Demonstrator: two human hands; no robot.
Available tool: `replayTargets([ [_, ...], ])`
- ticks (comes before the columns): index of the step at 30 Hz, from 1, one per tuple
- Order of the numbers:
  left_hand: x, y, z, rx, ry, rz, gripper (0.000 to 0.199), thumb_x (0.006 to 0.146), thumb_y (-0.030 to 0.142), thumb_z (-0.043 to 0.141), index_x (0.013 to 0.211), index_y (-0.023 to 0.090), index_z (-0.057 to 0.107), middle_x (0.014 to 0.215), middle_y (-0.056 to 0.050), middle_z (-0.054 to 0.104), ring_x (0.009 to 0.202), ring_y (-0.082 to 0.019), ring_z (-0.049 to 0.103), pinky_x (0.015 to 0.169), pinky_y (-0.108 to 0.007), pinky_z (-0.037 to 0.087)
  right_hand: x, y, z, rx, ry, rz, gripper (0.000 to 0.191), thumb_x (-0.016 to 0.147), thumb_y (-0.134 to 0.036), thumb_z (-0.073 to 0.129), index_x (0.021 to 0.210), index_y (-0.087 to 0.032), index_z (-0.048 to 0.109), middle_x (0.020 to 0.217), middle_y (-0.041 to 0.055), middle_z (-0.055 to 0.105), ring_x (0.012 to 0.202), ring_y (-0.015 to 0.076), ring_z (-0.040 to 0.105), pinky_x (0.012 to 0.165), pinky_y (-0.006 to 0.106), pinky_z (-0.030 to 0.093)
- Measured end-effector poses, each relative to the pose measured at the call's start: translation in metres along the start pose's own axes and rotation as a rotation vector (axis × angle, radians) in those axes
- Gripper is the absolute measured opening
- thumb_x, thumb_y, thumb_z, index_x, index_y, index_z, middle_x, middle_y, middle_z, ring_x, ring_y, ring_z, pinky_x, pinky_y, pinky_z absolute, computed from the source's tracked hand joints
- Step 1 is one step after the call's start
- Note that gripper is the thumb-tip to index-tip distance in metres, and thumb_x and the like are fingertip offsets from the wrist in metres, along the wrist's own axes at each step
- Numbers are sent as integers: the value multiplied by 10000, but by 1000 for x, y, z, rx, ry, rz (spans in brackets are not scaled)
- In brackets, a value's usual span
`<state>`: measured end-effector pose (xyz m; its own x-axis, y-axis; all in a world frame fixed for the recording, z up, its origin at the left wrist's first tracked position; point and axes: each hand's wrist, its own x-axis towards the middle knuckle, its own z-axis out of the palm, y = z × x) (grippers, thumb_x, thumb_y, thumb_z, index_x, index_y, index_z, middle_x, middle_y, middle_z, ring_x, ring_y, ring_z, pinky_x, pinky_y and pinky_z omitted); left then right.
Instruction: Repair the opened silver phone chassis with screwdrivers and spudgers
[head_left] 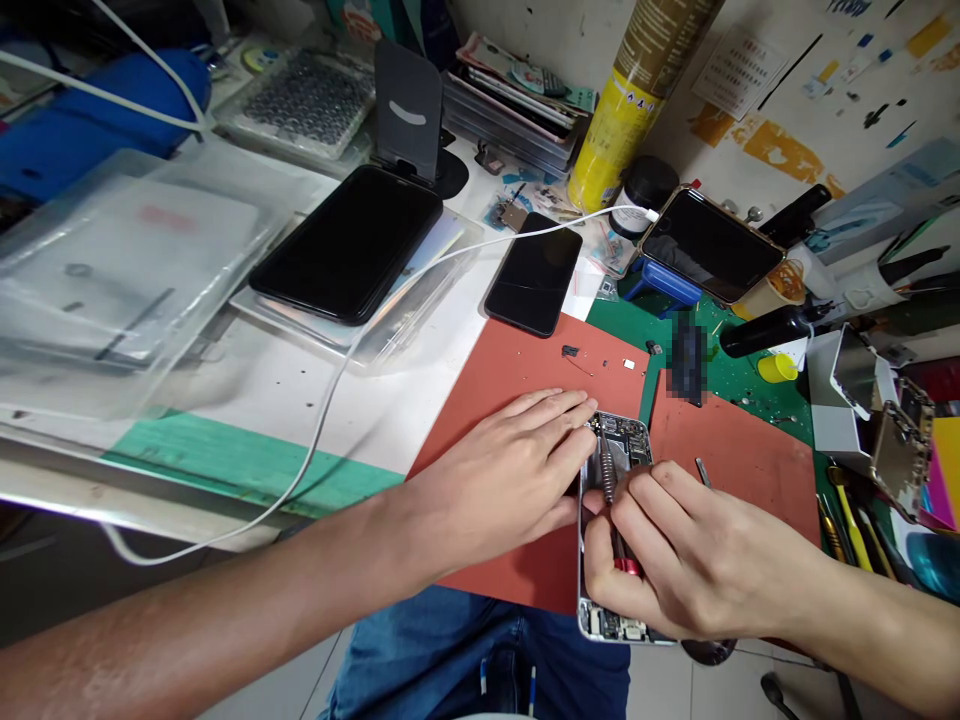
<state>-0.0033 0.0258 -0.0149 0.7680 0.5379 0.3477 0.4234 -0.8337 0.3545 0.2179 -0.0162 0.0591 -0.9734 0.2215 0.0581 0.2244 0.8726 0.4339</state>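
Note:
An opened smartphone [587, 590] with its inner boards bare lies at the near edge of a red mat [517, 560]. My left hand [517, 455] grips the phone's left side, fingers together near its upper corner. In my right hand [675, 540] is a slim screwdriver [607, 470] with a ridged metal grip and a red end, pinched between thumb and fingers. Its thin tip reaches toward the upper part of the phone. My right fingers cover the middle of the phone. Small loose parts [571, 351] lie on the mat beyond it.
A black phone [349, 245] lies on a clear case at left, a smaller one [534, 272] beyond the mat. A white cable [322, 420] crosses the table to a propped phone [711, 243]. A yellow spray can [615, 130] stands behind; several tools [851, 520] lie right.

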Motion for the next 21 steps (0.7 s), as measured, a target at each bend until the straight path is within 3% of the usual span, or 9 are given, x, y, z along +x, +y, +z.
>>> replayTargets([
  [5,0,0,1,29,-19,12,439,1004,372,744,1266,28,667,1539,-249,620,1479,-377,569,1267,-514,473,0,3,-1,19,24,-7,104,974,-173,601,1040,-148,678,922,113,798,799,283,738,736,427,498],
  [10,0,0,2,21,13,10,444,1018,395,724,1255,24,666,1514,-262,636,1453,-380,594,1241,-519,502,1,5,-1,16,69,11,64,944,-143,653,989,-149,698,644,2,669,533,200,577,568,377,391],
  [14,0,-1,2,31,23,25,454,973,369,786,1240,21,671,1506,-265,642,1444,-387,602,1239,-521,506,2,6,0,41,75,2,159,1003,-162,563,1012,-131,719,823,75,773,691,238,691,660,400,465],
  [18,0,-1,2,17,49,15,473,1006,408,738,1261,15,667,1480,-260,663,1419,-382,625,1218,-521,529,4,7,0,33,93,19,162,993,-128,567,1009,-120,728,656,18,689,548,196,593,578,380,389],
  [21,0,-1,3,33,41,30,466,980,374,767,1260,16,667,1494,-263,651,1431,-391,613,1226,-531,521,4,8,0,33,95,9,190,1015,-154,551,1015,-115,737,801,74,770,671,227,678,651,398,455],
])
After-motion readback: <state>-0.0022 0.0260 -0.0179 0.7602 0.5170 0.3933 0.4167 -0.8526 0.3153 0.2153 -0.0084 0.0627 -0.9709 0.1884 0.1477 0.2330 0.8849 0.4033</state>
